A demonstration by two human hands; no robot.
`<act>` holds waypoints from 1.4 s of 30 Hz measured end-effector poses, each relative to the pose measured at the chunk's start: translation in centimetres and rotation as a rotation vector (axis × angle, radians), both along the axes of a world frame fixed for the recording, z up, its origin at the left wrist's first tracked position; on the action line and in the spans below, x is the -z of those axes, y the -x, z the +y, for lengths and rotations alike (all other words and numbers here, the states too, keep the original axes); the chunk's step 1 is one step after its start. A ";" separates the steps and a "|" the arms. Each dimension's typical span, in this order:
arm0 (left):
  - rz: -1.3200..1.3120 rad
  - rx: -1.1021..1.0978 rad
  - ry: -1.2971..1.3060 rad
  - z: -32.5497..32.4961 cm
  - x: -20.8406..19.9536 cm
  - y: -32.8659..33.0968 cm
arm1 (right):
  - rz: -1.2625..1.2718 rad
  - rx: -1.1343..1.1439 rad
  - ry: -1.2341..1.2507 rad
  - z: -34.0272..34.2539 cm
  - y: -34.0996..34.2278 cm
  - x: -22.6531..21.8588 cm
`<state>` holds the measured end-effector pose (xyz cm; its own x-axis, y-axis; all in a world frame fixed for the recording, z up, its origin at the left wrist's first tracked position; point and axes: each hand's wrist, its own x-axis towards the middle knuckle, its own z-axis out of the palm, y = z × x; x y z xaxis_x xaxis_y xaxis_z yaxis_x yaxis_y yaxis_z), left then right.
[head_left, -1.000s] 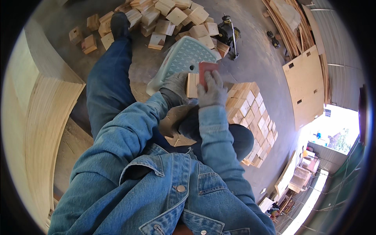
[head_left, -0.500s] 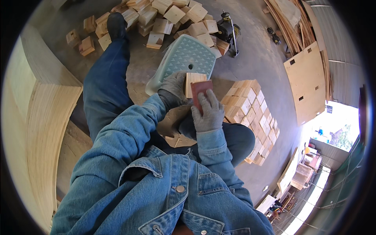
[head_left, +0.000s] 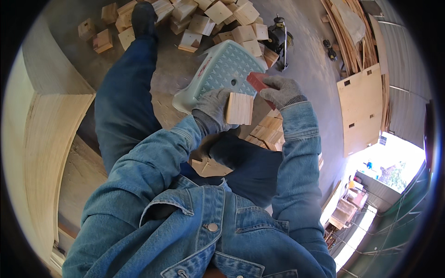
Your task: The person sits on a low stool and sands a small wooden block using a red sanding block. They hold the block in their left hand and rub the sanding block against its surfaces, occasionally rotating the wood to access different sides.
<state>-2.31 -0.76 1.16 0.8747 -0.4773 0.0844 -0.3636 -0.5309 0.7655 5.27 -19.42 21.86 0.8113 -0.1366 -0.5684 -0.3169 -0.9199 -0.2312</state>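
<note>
A squared wooden block (head_left: 240,109) is gripped by my gloved left hand (head_left: 214,107), which wraps its left side just above my bent knee. My right hand (head_left: 282,91), also in a grey glove, pinches a reddish-brown sanding block (head_left: 257,83) by its right end. The sanding block is tilted and apart from the wood, up and to its right. Beyond both hands stands a pale green plastic stool (head_left: 218,69) with a textured top and a hole in it. The fingertips of my left hand are partly hidden behind the wooden block.
Many loose wooden blocks (head_left: 200,26) lie heaped past the stool, near my left shoe. A stack of blocks (head_left: 266,129) sits right of my knee, partly hidden by my sleeve. A black power tool (head_left: 279,41) rests on the floor. Stacked plywood (head_left: 51,134) rises at left.
My right hand has lifted the sanding block off the wooden block and moved it up and right. The wooden block has turned slightly and shifted a little right and nearer.
</note>
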 end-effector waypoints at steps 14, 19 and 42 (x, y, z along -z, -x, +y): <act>0.024 -0.019 0.069 0.3 -1.5 -0.1 | 0.267 -0.297 0.079 0.3 -4.2 3.0; 0.110 -0.005 0.160 0.4 -0.9 0.0 | 0.293 -0.255 0.161 1.9 -4.7 3.4; 0.027 -0.046 0.074 -0.1 0.1 0.3 | 0.339 -0.224 0.195 -0.8 -4.5 1.9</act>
